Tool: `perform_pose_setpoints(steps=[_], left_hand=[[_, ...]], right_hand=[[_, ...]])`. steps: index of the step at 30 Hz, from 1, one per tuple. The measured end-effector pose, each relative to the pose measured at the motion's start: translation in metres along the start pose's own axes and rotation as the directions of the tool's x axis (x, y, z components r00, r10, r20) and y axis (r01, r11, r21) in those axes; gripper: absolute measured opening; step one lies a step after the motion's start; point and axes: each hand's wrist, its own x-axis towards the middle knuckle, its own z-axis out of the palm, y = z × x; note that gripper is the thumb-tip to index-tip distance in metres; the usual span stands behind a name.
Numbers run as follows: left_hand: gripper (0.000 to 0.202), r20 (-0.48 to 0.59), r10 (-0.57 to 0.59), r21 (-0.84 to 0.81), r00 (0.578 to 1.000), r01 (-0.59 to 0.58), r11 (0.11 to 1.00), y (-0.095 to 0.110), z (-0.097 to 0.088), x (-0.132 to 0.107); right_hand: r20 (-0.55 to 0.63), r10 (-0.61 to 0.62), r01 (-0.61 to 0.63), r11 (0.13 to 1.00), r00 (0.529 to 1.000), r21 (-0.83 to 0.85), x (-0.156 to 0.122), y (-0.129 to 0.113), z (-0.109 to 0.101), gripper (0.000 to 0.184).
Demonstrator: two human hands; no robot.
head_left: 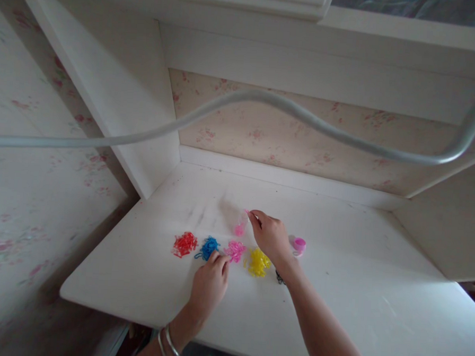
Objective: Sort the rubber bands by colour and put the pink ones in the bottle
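Observation:
My left hand (211,277), closed at the fingertips, is at the near edge of a pile of small pink pieces (235,250), beside a pile of blue pieces (209,247). What its fingertips hold, if anything, I cannot make out. My right hand (269,234) pinches a small pink piece (247,212) at the top of a small clear container (243,219). Pink pieces (239,230) show in the container's lower part. A yellow pile (259,262) lies below my right hand, and a few black pieces (279,278) are partly hidden by its wrist.
A red pile (185,244) lies at the left of the row. Right of my right hand is a pink round cap or small tub (299,245). All are on a white desk (358,301). A pale cable or tube (257,95) crosses the view under a shelf (246,14).

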Motion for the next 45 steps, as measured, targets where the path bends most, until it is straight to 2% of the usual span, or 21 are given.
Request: perform_pose_setpoints(steps=[8, 12, 15, 17, 21, 24, 27, 32, 35, 39, 45], left_hand=[[0.021, 0.007, -0.004, -0.003, 1.0, 0.004, 1.0, 0.002, -0.002, 0.0], [0.022, 0.006, -0.009, 0.016, 1.0, 0.009, 1.0, 0.002, -0.001, 0.0], [0.022, 0.003, -0.001, 0.009, 1.0, 0.001, 1.0, 0.002, 0.0, 0.001], [0.023, 0.003, 0.007, 0.001, 1.0, -0.007, 1.0, 0.001, 0.0, 0.001], [0.024, 0.014, 0.015, -0.029, 1.0, -0.014, 0.999, 0.0, 0.0, 0.001], [0.025, 0.01, 0.019, -0.081, 1.0, -0.018, 0.997, -0.002, 0.0, -0.001], [0.025, -0.019, 0.026, -0.159, 0.999, -0.029, 0.987, -0.005, -0.001, -0.002], [0.025, -0.076, 0.035, -0.27, 0.996, -0.054, 0.961, -0.011, -0.004, -0.003], [0.023, -0.107, 0.019, -0.325, 0.994, -0.054, 0.944, -0.013, -0.013, -0.001], [0.021, -0.147, 0.018, -0.374, 0.989, -0.072, 0.925, -0.007, -0.036, 0.01], [0.023, -0.258, 0.067, -0.355, 0.964, -0.159, 0.921, 0.013, -0.074, 0.046]], right_hand=[[-0.031, 0.007, -0.006, 1.0, 0.999, 0.023, 0.0, -0.002, -0.004, 0.031], [-0.078, 0.053, -0.045, 0.994, 0.996, 0.101, -0.011, -0.003, -0.004, 0.033], [-0.052, 0.109, -0.098, 0.978, 0.993, 0.184, -0.032, -0.002, 0.003, 0.034], [0.01, 0.123, -0.123, 0.97, 0.992, 0.211, -0.053, -0.003, 0.011, 0.034], [0.149, 0.126, -0.156, 0.965, 0.981, 0.212, -0.103, -0.006, 0.033, 0.033], [0.196, 0.147, -0.183, 0.967, 0.969, 0.177, -0.13, -0.009, 0.045, 0.031], [0.191, 0.176, -0.2, 0.974, 0.966, 0.11, -0.141, -0.009, 0.051, 0.029], [0.189, 0.165, -0.181, 0.981, 0.968, 0.075, -0.139, -0.01, 0.057, 0.029], [0.189, 0.15, -0.165, 0.984, 0.97, 0.066, -0.136, -0.013, 0.064, 0.028], [0.174, 0.154, -0.163, 0.986, 0.973, 0.037, -0.13, -0.018, 0.071, 0.027], [0.159, 0.172, -0.173, 0.985, 0.972, -0.004, -0.123, -0.02, 0.073, 0.027]])
